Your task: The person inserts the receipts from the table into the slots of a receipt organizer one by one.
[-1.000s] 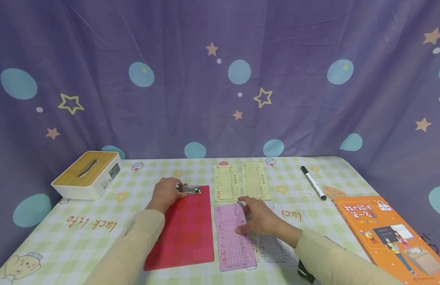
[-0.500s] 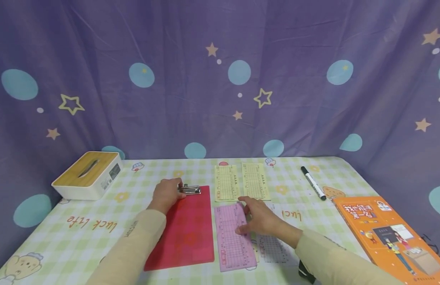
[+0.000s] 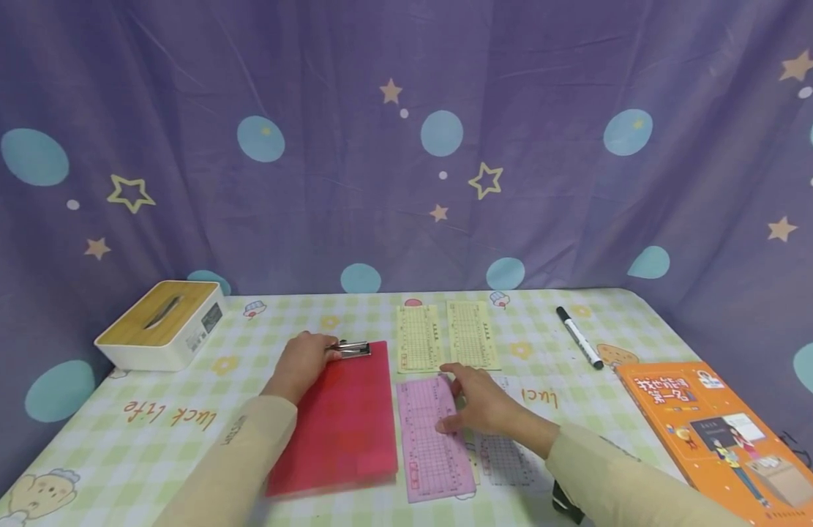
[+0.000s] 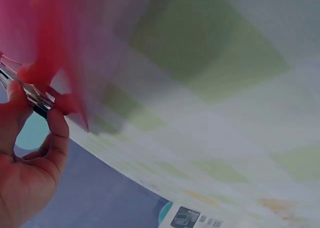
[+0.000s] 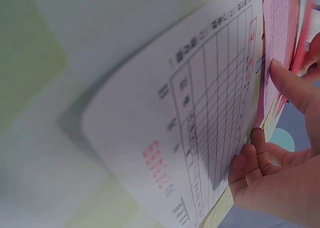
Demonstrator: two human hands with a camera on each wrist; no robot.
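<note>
In the head view a translucent red clipboard (image 3: 347,432) lies left of the middle of the table. My left hand (image 3: 301,366) grips the metal clip (image 3: 353,350) at its far edge. The left wrist view has thumb and forefinger pinching that clip (image 4: 35,95), with the board tilted over the cloth. To its right lies a pink printed form (image 3: 429,454). My right hand (image 3: 481,402) holds the form's right edge, thumb on top and fingers curled at the side. Beneath that wrist lies a white printed form (image 3: 508,461), large in the right wrist view.
Two yellow forms (image 3: 419,340) lie side by side behind the pink one. A black-and-white marker (image 3: 579,338) and an orange book (image 3: 722,439) are at the right. A tissue box (image 3: 162,322) stands at the back left. Something black (image 3: 566,505) is partly under the right sleeve.
The left hand and forearm have shifted slightly, and the clipboard has moved a little with its near edge raised. The right hand and pink form have hardly moved.
</note>
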